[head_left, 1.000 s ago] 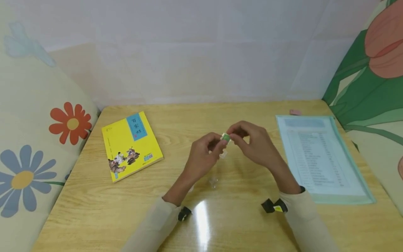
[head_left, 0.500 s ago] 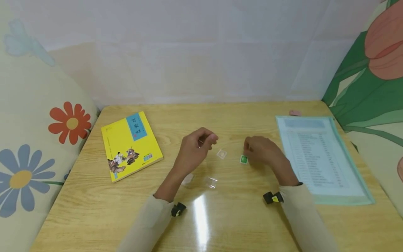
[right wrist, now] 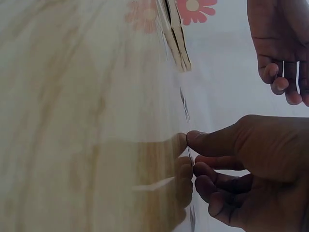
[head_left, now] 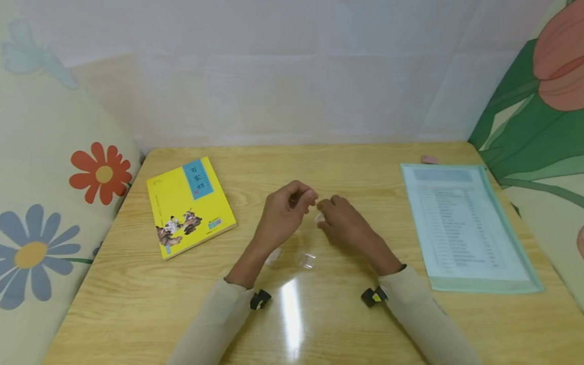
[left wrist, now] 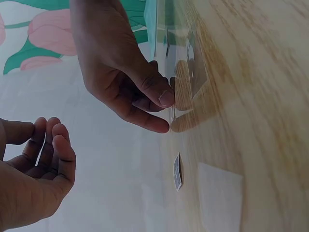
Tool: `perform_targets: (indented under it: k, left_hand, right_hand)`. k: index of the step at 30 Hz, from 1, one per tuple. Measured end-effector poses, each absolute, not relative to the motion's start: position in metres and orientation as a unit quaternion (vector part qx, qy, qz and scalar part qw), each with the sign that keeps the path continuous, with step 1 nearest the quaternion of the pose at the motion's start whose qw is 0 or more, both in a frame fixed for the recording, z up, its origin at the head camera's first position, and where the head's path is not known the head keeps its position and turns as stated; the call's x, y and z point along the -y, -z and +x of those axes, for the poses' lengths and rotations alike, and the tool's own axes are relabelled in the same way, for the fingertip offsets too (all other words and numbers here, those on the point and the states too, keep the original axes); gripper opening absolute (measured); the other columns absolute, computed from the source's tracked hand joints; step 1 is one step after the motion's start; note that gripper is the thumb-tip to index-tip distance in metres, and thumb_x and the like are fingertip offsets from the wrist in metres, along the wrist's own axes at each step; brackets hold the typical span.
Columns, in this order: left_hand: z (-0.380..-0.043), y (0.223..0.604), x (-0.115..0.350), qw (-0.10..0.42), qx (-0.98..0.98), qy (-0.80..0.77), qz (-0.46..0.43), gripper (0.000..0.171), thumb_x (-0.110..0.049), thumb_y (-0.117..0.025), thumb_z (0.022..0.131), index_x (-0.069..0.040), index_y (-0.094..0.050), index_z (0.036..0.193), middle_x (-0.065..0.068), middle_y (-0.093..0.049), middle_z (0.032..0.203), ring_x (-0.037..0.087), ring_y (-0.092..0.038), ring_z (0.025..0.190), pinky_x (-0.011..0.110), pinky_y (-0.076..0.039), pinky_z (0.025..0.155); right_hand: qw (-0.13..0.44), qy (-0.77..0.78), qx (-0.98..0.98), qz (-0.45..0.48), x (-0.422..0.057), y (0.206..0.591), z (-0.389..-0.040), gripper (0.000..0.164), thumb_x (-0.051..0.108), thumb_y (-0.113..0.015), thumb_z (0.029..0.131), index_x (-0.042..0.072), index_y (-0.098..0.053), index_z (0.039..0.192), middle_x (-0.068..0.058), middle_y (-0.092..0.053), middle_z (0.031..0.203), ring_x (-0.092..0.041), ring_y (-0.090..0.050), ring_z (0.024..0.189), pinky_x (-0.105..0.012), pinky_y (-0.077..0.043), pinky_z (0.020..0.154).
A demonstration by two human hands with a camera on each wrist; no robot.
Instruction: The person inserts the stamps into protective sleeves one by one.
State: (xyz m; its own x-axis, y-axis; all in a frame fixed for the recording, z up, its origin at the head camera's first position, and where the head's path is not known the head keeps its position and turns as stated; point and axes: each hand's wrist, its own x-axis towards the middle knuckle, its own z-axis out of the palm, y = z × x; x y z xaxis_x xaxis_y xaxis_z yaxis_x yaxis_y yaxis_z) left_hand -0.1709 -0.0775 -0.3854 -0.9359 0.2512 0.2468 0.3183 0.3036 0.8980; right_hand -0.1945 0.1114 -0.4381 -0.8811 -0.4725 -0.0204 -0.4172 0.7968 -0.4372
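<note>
My left hand (head_left: 283,210) hovers over the table with its fingers loosely curled, holding nothing. In the left wrist view its thumb and fingertips stand close together. My right hand (head_left: 344,223) is low at the tabletop and pinches the edge of a thin small square piece (head_left: 319,218), mostly covered by the fingers. The right wrist view shows the thumb and fingertips of the right hand (right wrist: 241,174) at its thin edge. Towards me lie a clear small plastic piece (head_left: 307,260) and a whitish translucent one (head_left: 274,257). The green stamp-like square is hidden.
A yellow book (head_left: 189,208) lies at the left of the wooden table (head_left: 137,304). At the right is a pale blue-green document folder (head_left: 470,228), with a small pink block (head_left: 429,159) behind it. Flower-patterned cloth and a white sheet (head_left: 292,91) surround the table.
The green square, earlier held between both hands, was set down on the table by the right hand. The right hand then moved left to the small clear square; the left hand drew back slightly.
</note>
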Motion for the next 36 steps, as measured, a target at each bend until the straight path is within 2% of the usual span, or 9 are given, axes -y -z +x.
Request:
perform_targets:
  k: [3,6,9,12,15,23,27,33,36]
  left_hand:
    - [-0.171,0.385,0.078,0.021,0.807,0.566,-0.167,0.025,-0.037,-0.058,0.103,-0.014,-0.069,0.105,0.001,-0.068,0.093,0.02,-0.064,0.078,0.035,-0.054,0.066]
    - [-0.172,0.383,0.082,-0.019,0.835,0.519,-0.181,0.021,-0.033,-0.058,0.104,-0.015,-0.069,0.106,0.0,-0.068,0.093,0.018,-0.061,0.071,0.033,-0.052,0.06]
    - [-0.168,0.377,0.089,-0.116,0.888,0.39,-0.212,0.014,-0.028,-0.062,0.102,-0.016,-0.068,0.106,-0.003,-0.067,0.094,0.015,-0.061,0.074,0.032,-0.052,0.064]
    - [-0.162,0.373,0.092,-0.222,0.911,0.238,-0.252,0.015,-0.027,-0.069,0.098,-0.016,-0.068,0.108,-0.004,-0.065,0.098,0.013,-0.061,0.084,0.033,-0.053,0.075]
    - [-0.158,0.375,0.088,-0.27,0.911,0.145,-0.275,0.022,-0.027,-0.073,0.093,-0.016,-0.068,0.112,-0.002,-0.061,0.102,0.015,-0.059,0.086,0.035,-0.051,0.075]
    - [-0.155,0.393,0.081,-0.249,0.919,0.084,-0.293,0.019,-0.015,-0.069,0.091,-0.019,-0.057,0.106,0.003,-0.05,0.099,0.016,-0.051,0.071,0.03,-0.045,0.057]
    - [-0.155,0.398,0.081,-0.238,0.919,0.089,-0.3,0.013,-0.015,-0.065,0.095,-0.019,-0.055,0.101,0.003,-0.049,0.097,0.016,-0.051,0.071,0.031,-0.045,0.057]
    - [-0.155,0.398,0.081,-0.231,0.915,0.081,-0.322,0.013,-0.015,-0.07,0.094,-0.015,-0.058,0.097,0.002,-0.049,0.095,0.015,-0.051,0.074,0.031,-0.047,0.061]
    - [-0.157,0.397,0.08,-0.225,0.913,0.082,-0.331,0.011,-0.014,-0.07,0.094,-0.013,-0.059,0.094,0.003,-0.049,0.094,0.016,-0.051,0.074,0.031,-0.047,0.062]
  right_hand:
    - [0.08,0.245,-0.94,-0.224,-0.109,0.438,-0.194,0.042,0.017,-0.068,0.098,0.001,-0.056,0.135,-0.006,-0.053,0.1,-0.021,-0.051,0.089,-0.032,-0.048,0.073]
    - [0.092,0.258,-0.937,-0.217,-0.11,0.439,-0.195,0.04,0.018,-0.066,0.099,0.002,-0.056,0.134,-0.005,-0.052,0.101,-0.02,-0.05,0.091,-0.032,-0.047,0.074]
    - [0.092,0.261,-0.936,-0.219,-0.112,0.439,-0.196,0.035,0.019,-0.066,0.1,0.005,-0.057,0.131,-0.004,-0.052,0.102,-0.02,-0.05,0.093,-0.032,-0.048,0.076]
    - [0.084,0.255,-0.936,-0.228,-0.113,0.439,-0.196,0.028,0.019,-0.066,0.1,0.009,-0.06,0.125,-0.004,-0.052,0.102,-0.02,-0.05,0.094,-0.033,-0.048,0.077]
    - [0.074,0.252,-0.936,-0.234,-0.115,0.439,-0.196,0.022,0.02,-0.066,0.1,0.013,-0.062,0.12,-0.004,-0.051,0.101,-0.02,-0.049,0.093,-0.033,-0.048,0.076]
    - [0.072,0.237,-0.938,-0.242,-0.114,0.437,-0.194,0.018,0.021,-0.067,0.099,0.017,-0.064,0.117,-0.004,-0.05,0.099,-0.021,-0.048,0.091,-0.033,-0.047,0.075]
    - [0.066,0.23,-0.939,-0.247,-0.115,0.435,-0.194,0.017,0.022,-0.067,0.099,0.017,-0.065,0.116,-0.004,-0.05,0.099,-0.021,-0.048,0.091,-0.033,-0.047,0.073]
    - [0.063,0.227,-0.931,-0.278,-0.121,0.435,-0.196,0.018,0.012,-0.06,0.101,0.018,-0.066,0.118,-0.006,-0.052,0.103,-0.022,-0.05,0.092,-0.035,-0.048,0.077]
    - [0.046,0.214,-0.929,-0.297,-0.124,0.435,-0.198,0.019,0.012,-0.062,0.1,0.017,-0.065,0.119,-0.005,-0.052,0.101,-0.021,-0.049,0.089,-0.034,-0.047,0.074]
